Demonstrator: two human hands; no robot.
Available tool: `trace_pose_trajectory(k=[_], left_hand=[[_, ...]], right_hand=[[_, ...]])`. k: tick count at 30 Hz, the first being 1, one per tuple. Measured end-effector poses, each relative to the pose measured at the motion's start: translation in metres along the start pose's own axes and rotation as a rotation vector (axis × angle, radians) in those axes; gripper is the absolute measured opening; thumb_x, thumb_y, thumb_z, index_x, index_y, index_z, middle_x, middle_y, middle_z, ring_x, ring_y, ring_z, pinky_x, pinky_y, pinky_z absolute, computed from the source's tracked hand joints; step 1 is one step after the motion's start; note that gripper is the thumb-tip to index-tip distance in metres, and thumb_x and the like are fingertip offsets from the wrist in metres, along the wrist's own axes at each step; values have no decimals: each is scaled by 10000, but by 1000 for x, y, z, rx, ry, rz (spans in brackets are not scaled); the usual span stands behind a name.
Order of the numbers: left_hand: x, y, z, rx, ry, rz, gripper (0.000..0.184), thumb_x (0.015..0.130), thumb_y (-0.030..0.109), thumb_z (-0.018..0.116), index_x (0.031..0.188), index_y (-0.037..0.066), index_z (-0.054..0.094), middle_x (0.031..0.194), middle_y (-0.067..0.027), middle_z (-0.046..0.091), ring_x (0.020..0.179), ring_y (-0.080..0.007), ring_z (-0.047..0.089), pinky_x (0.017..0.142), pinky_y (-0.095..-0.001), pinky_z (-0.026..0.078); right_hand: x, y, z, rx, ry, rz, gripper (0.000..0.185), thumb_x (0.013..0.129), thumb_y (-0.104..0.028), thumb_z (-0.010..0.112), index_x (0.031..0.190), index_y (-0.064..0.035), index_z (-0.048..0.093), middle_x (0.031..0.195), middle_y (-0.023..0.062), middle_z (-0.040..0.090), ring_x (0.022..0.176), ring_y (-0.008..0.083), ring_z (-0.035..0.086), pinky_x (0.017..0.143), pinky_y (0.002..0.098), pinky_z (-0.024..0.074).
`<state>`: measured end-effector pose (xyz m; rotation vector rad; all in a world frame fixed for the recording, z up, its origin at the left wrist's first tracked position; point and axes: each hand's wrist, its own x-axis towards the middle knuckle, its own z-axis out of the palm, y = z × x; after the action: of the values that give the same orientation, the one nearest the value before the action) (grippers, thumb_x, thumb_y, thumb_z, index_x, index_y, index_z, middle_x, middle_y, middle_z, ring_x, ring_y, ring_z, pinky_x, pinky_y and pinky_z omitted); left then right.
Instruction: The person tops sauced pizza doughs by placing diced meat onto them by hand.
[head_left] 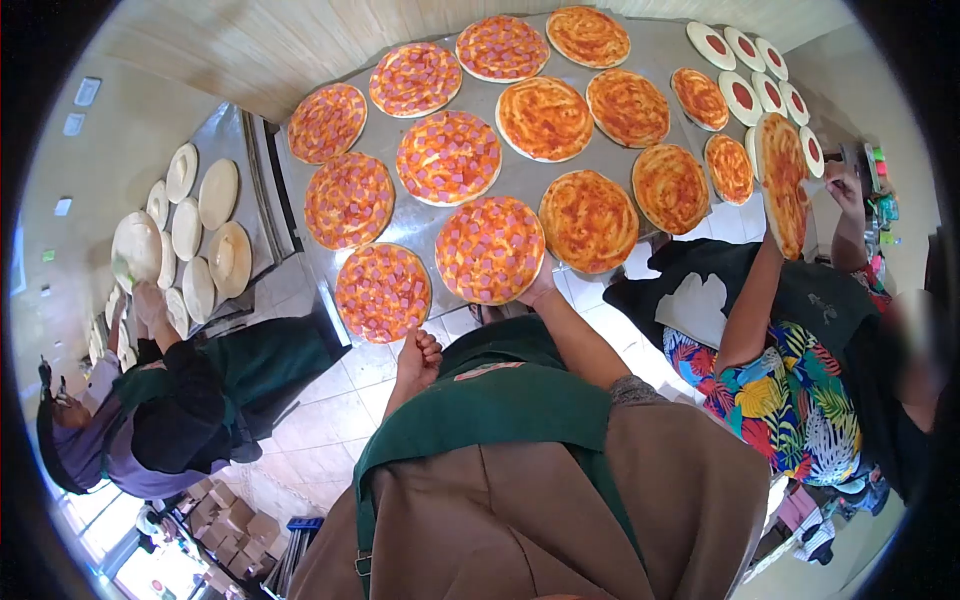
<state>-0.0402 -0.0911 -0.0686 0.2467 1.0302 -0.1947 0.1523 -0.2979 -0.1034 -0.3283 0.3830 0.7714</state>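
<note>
My left hand (421, 352) is curled into a fist below the front edge of the grey table (416, 222). Whether anything is inside the fist cannot be made out. Close above it lies a pizza base with sauce, cheese and pink ham cubes (383, 292). My right hand (541, 283) is at the lower right edge of another ham-topped pizza (490, 250), its fingers hidden beneath the rim. Several more ham-topped pizzas (448, 157) lie on the left half of the table. Rounds with only orange-red sauce (588, 221) fill the right half.
At right, a person in a floral shirt (790, 400) lifts a sauced round (783, 185) near small bases with red centres (740, 98). At left, another person (190, 400) handles plain dough rounds (136, 248) on a second table. Cardboard boxes (235, 525) stand behind.
</note>
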Motion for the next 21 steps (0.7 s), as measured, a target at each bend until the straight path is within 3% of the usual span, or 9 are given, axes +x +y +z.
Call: trace_pose_trajectory(k=[6,8,9,13,16,19,21], left_hand=[[32,-15,31,195,-55,-25,341,990,364,410,710,183,337,618,60,270,513,-52,271,412,-176,223],[72,-15,16,177,-397,-37,264,986,322,418,793,149,467,658,52,408,548,-87,397,454,-205,343],[85,-14,28,166,-473,-12,262,985,322,418,795,148,468,660,51,410,550,-88,398,456,-206,344],[79,3,119,95,-461,119,257,985,319,419,803,145,472,667,48,416,557,-91,404,464,-210,348],[71,14,143,60,-476,124,254,984,318,420,809,142,475,673,45,420,562,-93,408,469,-213,351],[68,22,152,52,-478,127,250,983,316,421,815,140,478,678,43,425,567,-96,412,475,-216,354],[68,26,155,55,-476,126,248,983,315,422,819,138,480,682,42,428,571,-97,415,479,-218,356]], right_hand=[[-15,-13,15,3,-23,30,702,912,-611,316,1407,-117,365,1396,137,442,1239,311,473,1008,491,417],[-18,-14,32,69,-111,34,679,916,-593,337,1389,-108,390,1379,139,460,1219,308,493,992,490,434],[-23,-16,47,73,-118,43,676,916,-590,345,1385,-106,395,1373,140,466,1213,304,499,988,486,439],[-40,-19,97,98,-181,95,609,930,-529,392,1336,-80,457,1298,139,538,1142,280,557,964,475,460],[-36,-23,102,-228,-88,-13,522,952,-435,428,1308,-57,480,1264,128,567,1099,247,587,941,444,485],[-42,-44,114,-271,-35,112,443,962,-350,457,1269,-36,516,1269,130,564,1107,229,583,911,419,503],[-37,-52,100,-554,96,60,411,957,-350,473,1209,-36,557,1146,112,620,973,194,626,787,357,533]])
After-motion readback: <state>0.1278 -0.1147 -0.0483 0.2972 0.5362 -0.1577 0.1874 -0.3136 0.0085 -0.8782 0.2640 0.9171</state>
